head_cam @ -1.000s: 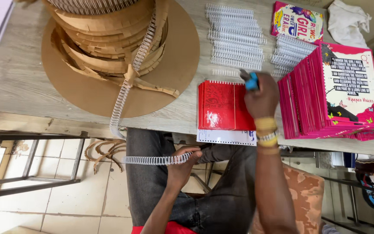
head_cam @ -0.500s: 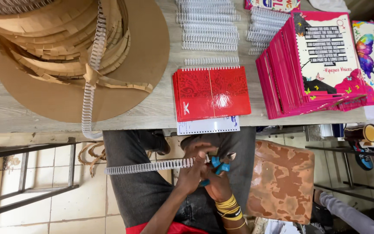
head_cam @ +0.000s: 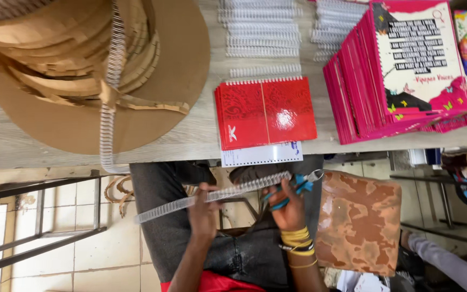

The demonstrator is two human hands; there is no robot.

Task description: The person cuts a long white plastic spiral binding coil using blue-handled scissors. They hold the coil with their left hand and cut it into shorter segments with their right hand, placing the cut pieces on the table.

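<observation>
My left hand (head_cam: pixel 204 212) grips a long white wire binding coil (head_cam: pixel 212 196) over my lap, below the table edge. My right hand (head_cam: pixel 287 208) holds blue-handled cutters (head_cam: pixel 293 189) at the coil's right end. On the table above lies a red spiral-bound notebook stack (head_cam: pixel 266 111) with a white punched sheet (head_cam: pixel 261 154) sticking out beneath it. A big cardboard spool (head_cam: pixel 82 70) of coil stock sits at the left, a strand (head_cam: pixel 106 130) hanging off the table edge.
Cut white coil pieces (head_cam: pixel 260 32) lie in rows at the back of the table. A stack of pink printed booklets (head_cam: pixel 401 81) stands at the right. A brown patterned cushion (head_cam: pixel 358 221) sits beside my right leg. A metal frame (head_cam: pixel 39 238) stands on the tiled floor.
My right hand came down from the red notebooks on the table to my lap, bringing the blue cutters to the coil's right end. My left hand kept hold of the coil.
</observation>
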